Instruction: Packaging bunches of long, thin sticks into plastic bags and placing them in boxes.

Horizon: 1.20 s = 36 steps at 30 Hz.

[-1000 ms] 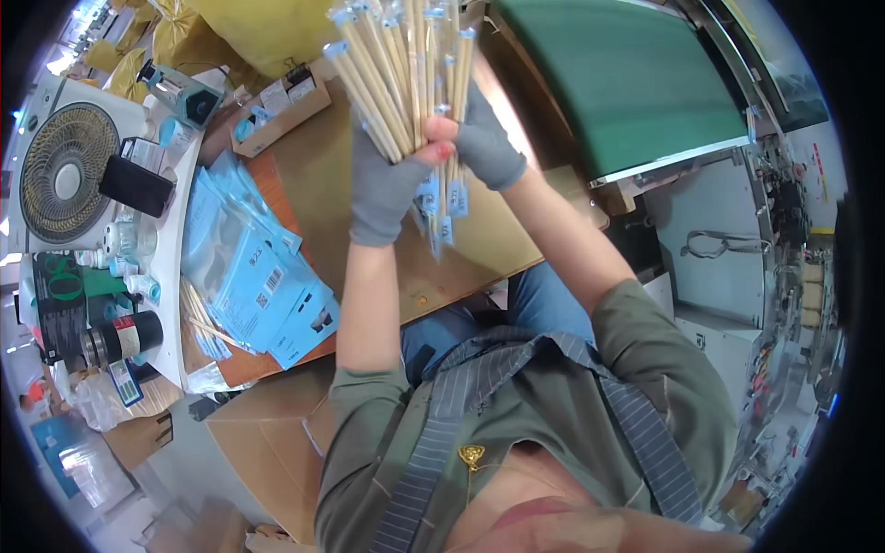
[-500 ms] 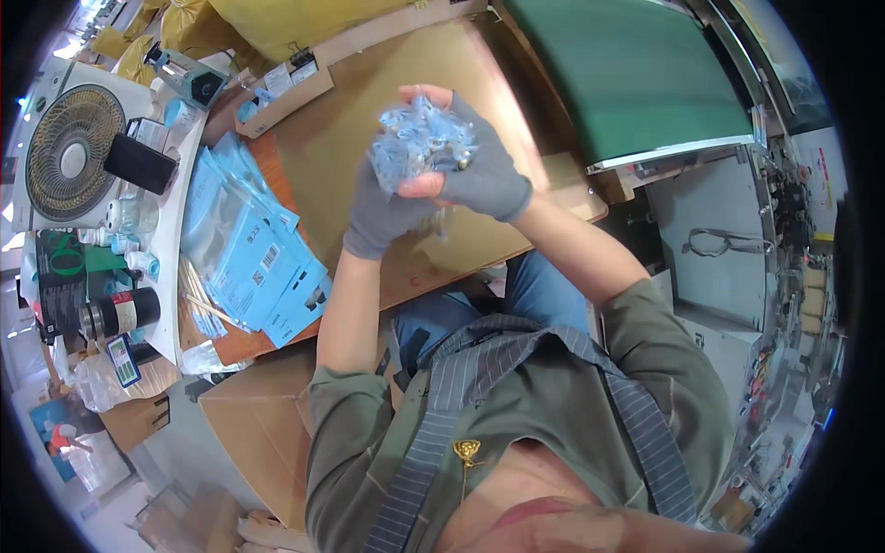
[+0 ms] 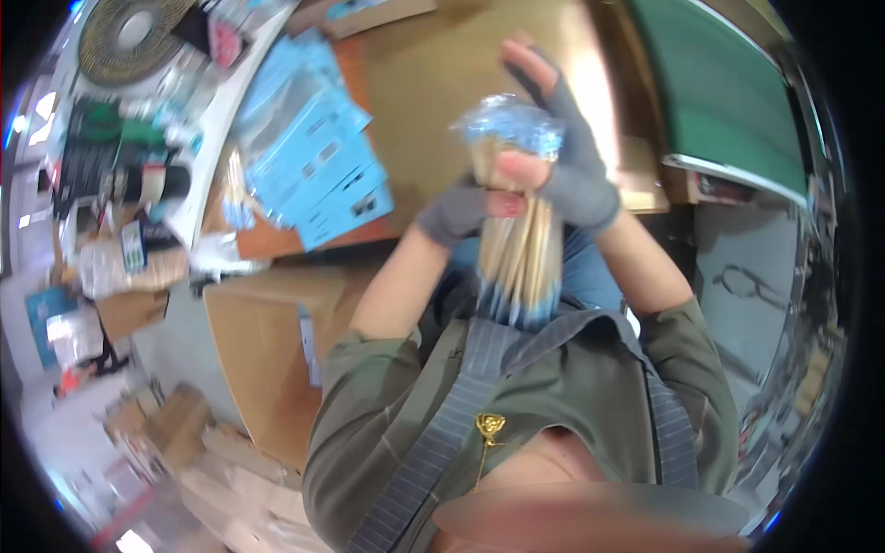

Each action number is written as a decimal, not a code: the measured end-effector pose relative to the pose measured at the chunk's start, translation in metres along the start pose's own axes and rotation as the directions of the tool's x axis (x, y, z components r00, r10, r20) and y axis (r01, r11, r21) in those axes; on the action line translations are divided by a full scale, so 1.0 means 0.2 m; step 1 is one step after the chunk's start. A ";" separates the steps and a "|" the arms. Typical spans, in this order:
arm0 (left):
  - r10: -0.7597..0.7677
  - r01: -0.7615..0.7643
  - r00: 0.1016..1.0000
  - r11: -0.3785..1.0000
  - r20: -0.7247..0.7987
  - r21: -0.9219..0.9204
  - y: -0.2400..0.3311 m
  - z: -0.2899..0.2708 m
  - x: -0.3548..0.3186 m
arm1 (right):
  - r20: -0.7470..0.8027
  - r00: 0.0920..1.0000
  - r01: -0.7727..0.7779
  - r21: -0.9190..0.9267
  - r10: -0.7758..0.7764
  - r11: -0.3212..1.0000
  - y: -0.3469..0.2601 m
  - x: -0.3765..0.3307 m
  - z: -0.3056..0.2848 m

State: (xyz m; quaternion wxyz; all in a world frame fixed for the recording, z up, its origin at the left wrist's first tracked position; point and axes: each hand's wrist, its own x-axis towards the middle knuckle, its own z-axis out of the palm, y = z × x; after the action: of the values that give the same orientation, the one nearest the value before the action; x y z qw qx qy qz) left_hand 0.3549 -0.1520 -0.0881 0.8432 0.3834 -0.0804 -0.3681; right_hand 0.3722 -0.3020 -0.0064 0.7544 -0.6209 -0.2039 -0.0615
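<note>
A thick bundle of thin wooden sticks (image 3: 521,249), with clear and blue wrapping at its ends, stands roughly upright between my gloved hands. My left hand (image 3: 456,212) is closed around its left side, the thumb across the front. From the right, my right hand (image 3: 581,166) presses against the bundle with its thumb over the sticks, while other fingers stretch up past the top. Both grey gloves leave the fingertips bare. The bundle's lower blue ends hang in front of my striped apron (image 3: 452,359). Motion blurs the sticks' details.
Flat blue printed packets (image 3: 318,161) lie on the table to the left, beside a few loose sticks (image 3: 237,184). A white shelf (image 3: 217,120) carries bottles and a fan (image 3: 134,32). An open cardboard box (image 3: 253,369) stands below; a green surface (image 3: 728,92) lies at right.
My hands have come nearer my body and to the right in view. The bundle has tipped from end-on to showing its length. Some right fingers have lifted off the top. The view has shifted.
</note>
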 end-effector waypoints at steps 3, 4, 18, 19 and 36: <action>-0.135 0.167 0.985 0.903 0.108 -0.395 -0.22 0.11 -0.07 | 0.519 0.679 -0.649 0.093 0.519 0.755 0.14 -0.02 -0.09; -0.006 0.001 1.000 0.938 -0.012 -0.347 -0.42 0.00 -0.10 | 0.595 0.569 -0.729 0.046 0.568 0.683 0.21 -0.06 -0.06; 0.502 0.568 0.812 -0.559 -0.299 0.604 0.44 -1.12 -0.86 | 0.388 0.727 -0.676 0.265 0.566 0.687 0.22 -0.25 0.06; 0.574 0.575 0.778 -0.487 -0.255 0.658 0.46 -1.12 -0.86 | 0.383 0.732 -0.672 0.265 0.564 0.692 0.22 -0.25 0.06; 0.904 0.453 0.416 -0.111 -0.100 0.885 0.55 -0.77 -0.53 | 0.498 0.666 -0.702 0.167 0.556 0.692 0.18 -0.21 0.11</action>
State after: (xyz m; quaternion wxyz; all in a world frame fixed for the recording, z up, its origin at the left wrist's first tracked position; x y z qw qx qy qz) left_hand 0.4039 0.0588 -0.1022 0.2474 0.9280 0.0164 0.2779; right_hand 0.3409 -0.2806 -0.0521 0.7634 -0.5084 -0.1333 0.3755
